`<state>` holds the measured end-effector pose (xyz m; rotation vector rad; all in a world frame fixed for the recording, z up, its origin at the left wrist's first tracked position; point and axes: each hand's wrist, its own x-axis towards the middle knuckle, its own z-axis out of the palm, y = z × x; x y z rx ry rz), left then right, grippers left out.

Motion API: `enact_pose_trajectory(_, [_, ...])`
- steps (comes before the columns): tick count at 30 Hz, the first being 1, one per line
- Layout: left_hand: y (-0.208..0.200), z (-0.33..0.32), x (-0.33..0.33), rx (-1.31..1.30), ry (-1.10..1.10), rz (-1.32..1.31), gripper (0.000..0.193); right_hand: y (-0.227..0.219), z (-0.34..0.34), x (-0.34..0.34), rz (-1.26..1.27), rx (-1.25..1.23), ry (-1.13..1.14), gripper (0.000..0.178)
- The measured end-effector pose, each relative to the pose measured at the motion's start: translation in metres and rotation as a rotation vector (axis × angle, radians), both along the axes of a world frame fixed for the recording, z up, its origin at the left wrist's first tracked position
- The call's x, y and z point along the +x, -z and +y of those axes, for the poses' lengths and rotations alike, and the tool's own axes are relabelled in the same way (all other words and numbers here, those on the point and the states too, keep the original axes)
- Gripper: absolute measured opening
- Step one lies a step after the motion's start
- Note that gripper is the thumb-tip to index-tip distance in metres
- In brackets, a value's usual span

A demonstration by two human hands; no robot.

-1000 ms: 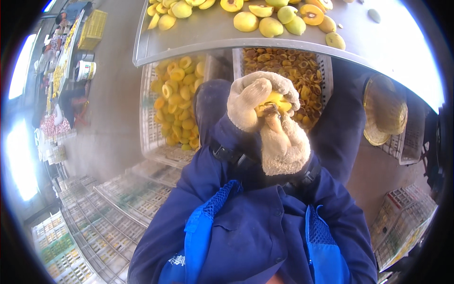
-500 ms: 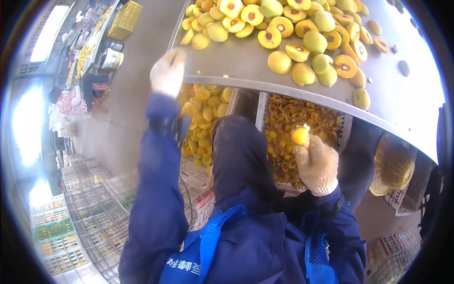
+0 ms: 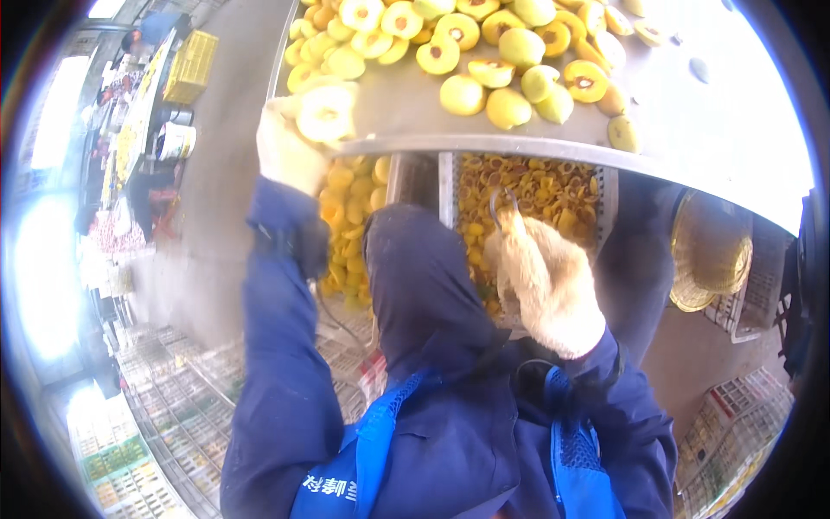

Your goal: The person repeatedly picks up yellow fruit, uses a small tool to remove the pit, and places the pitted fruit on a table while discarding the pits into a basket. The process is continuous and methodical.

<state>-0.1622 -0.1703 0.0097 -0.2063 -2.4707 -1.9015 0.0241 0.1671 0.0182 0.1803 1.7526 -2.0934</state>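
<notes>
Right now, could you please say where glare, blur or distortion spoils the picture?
In the head view, glare bleaches the right of the metal table; the left hand and the fruit half it holds are overexposed and blurred; the table's front edge bows, and the corners are black.

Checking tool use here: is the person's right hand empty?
No, the right hand holds a tool with a thin, curved dark end.

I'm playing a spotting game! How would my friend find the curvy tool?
Start at the big metal table, then look below its edge at the crate of fruit scraps. Over that crate is the gloved right hand. The tool sticks out from it: a thin, dark curve, unlike the yellow-brown scraps behind it.
</notes>
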Motion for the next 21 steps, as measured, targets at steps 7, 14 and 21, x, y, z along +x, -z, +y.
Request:
enact_pose_trajectory(7, [-0.008, 0.126, 0.13, 0.355, -0.169, -0.076, 0.044, -0.004, -0.047, 0.01, 0.28, 0.124, -0.162, 0.03])
enact_pose_trajectory(14, [-0.012, 0.156, 0.154, 0.952, -0.133, -0.316, 0.051, -0.004, -0.049, 0.031, 0.195, 0.199, 0.023, 0.023])
enact_pose_trajectory(21, [-0.006, 0.162, 0.157, 0.858, -0.162, -0.306, 0.048, -0.01, -0.033, 0.015, 0.025, 0.136, -0.118, 0.044])
